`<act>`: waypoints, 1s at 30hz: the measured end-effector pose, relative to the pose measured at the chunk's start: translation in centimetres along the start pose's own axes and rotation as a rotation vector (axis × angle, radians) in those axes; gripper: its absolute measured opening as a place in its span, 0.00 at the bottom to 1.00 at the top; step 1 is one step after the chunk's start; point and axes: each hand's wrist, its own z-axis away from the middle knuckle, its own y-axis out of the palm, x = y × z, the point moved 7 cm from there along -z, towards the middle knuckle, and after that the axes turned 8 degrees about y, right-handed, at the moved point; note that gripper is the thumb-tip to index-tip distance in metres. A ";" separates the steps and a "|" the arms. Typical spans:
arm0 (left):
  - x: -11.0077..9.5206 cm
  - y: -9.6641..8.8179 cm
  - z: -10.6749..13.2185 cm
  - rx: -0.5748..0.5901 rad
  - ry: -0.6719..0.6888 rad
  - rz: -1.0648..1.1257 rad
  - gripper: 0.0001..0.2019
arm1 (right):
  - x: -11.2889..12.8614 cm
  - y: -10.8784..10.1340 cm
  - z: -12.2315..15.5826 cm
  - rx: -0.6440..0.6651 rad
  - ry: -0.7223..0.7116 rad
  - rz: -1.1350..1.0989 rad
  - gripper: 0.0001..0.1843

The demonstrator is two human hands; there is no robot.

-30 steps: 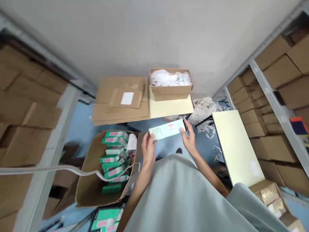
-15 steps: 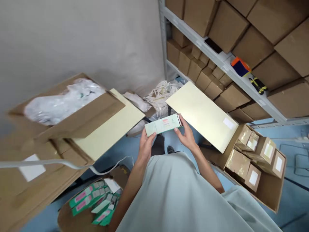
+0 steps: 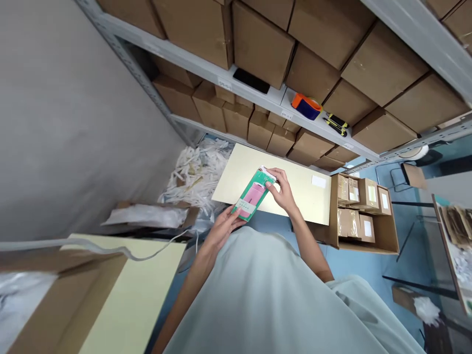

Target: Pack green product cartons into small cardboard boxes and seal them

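Observation:
I hold a long green and pink product box (image 3: 254, 195) between both hands above a pale yellow board (image 3: 273, 184). My left hand (image 3: 223, 227) grips the near lower end of the box. My right hand (image 3: 283, 191) pinches its far upper end, where a white flap shows. The box is tilted, with its pink printed face towards me.
Metal shelving (image 3: 265, 98) stacked with brown cartons fills the back. On it lie a black phone (image 3: 251, 80) and an orange and blue tape dispenser (image 3: 307, 106). An open carton (image 3: 363, 216) of wrapped packets stands right. White paper scraps (image 3: 197, 169) lie on the floor, left.
The view has swung right, away from the carton of green boxes towards the shelving. The box in my hands has turned over, so its green and pink face shows instead of the pale side.

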 end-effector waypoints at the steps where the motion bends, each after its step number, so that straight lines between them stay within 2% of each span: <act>1: -0.7 0.2 -1.1 0.050 -0.038 0.003 0.31 | 0.1 -0.2 -1.3 0.002 0.015 -0.003 0.33; 4: -2.3 0.6 -4.3 0.145 -0.134 0.005 0.30 | 0.4 -0.2 -4.6 0.040 0.059 -0.045 0.35; 7: -2.9 0.7 -7.1 0.180 -0.214 -0.033 0.28 | -0.8 0.2 -7.4 0.068 0.162 -0.131 0.35; 10: -2.8 1.3 -9.4 0.215 -0.283 -0.093 0.24 | -3.1 -0.2 -9.4 -0.009 0.275 -0.211 0.34; 12: -2.6 2.2 -10.5 0.250 -0.317 -0.096 0.26 | -4.8 -0.8 -10.3 -0.082 0.332 -0.277 0.33; 15: -2.5 3.9 -11.5 0.301 -0.338 -0.058 0.31 | -6.9 -1.8 -10.8 -0.155 0.425 -0.414 0.33; 18: -2.9 5.3 -12.1 0.329 -0.304 -0.029 0.27 | -7.8 -2.9 -11.1 -0.174 0.465 -0.465 0.34; 21: -3.0 5.9 -12.7 0.328 -0.319 0.005 0.22 | -7.5 -4.2 -11.6 -0.174 0.425 -0.427 0.35; 24: -2.5 6.1 -13.0 0.331 -0.426 0.112 0.16 | -6.9 -5.4 -12.3 -0.148 0.371 -0.428 0.37; 27: -2.0 6.6 -13.0 0.367 -0.497 0.239 0.17 | -6.6 -5.7 -12.9 -0.096 0.350 -0.534 0.38; 30: -1.9 7.2 -12.9 0.409 -0.502 0.305 0.20 | -6.8 -5.2 -13.4 -0.029 0.387 -0.661 0.41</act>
